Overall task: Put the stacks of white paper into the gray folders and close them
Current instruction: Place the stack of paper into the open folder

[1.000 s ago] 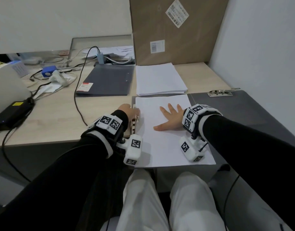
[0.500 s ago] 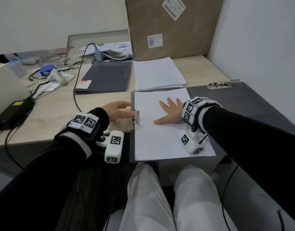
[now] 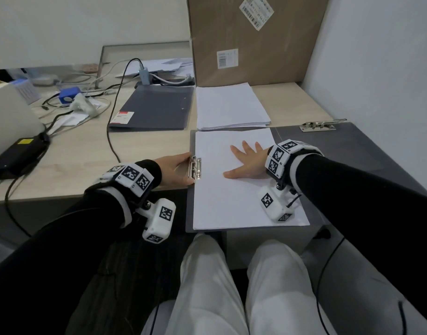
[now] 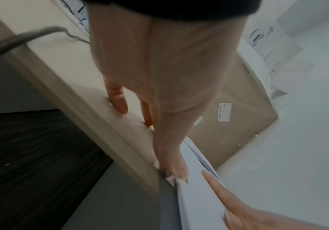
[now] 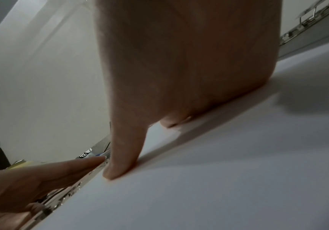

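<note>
Both hands flat: right hand [image 3: 247,163] pressing paper [image 3: 234,197], left hand [image 3: 177,169] touching clip [image 3: 195,168].

White walls [image 3: 74,27], wooden desk [image 3: 82,151], dark floor [image 4: 31,147]

paper stack [image 3: 231,189] in open folder [image 3: 352,151] — second stack [image 3: 229,105] behind

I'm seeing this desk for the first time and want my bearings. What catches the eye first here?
The white paper lying in the open gray folder at the desk's near edge, with the right hand spread flat on it. The left hand is at the metal clip on the sheet's left edge. Behind stand a second paper stack, a closed folder and a big cardboard box.
</note>
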Demonstrator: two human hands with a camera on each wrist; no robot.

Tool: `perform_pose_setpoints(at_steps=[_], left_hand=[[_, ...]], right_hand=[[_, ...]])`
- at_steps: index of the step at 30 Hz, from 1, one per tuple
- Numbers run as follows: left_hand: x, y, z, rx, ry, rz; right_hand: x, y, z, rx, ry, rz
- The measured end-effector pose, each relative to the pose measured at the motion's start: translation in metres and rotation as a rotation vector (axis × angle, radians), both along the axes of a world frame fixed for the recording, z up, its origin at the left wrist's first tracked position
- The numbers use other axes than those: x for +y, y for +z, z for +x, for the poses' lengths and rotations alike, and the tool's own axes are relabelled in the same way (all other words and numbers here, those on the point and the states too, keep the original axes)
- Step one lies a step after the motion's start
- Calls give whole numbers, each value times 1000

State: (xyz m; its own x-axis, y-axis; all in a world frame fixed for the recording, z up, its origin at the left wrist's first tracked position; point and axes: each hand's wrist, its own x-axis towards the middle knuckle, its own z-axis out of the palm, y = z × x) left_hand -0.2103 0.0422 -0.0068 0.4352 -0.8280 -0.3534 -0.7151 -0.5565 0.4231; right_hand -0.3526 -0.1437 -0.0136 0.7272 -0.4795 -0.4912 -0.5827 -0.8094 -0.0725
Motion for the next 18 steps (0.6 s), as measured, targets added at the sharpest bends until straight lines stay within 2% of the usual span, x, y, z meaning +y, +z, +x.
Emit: perform_pose_setpoints(at_steps=[5, 9, 11, 13, 18], left_hand=[[-2, 2, 2, 109, 36, -39], [-18, 14, 9, 176, 226, -21], [-37, 20, 21, 166, 381, -97], [-59, 28, 31, 152, 456, -187], [-123, 29, 58, 165, 550, -299]], right_hand=[[-7, -1, 3, -51, -48, 86], [-27, 13, 13, -138, -73, 199], [-45, 25, 20, -310, -250, 231], [-65, 33, 26, -450, -416, 232], [-119, 34, 54, -589, -552, 260]])
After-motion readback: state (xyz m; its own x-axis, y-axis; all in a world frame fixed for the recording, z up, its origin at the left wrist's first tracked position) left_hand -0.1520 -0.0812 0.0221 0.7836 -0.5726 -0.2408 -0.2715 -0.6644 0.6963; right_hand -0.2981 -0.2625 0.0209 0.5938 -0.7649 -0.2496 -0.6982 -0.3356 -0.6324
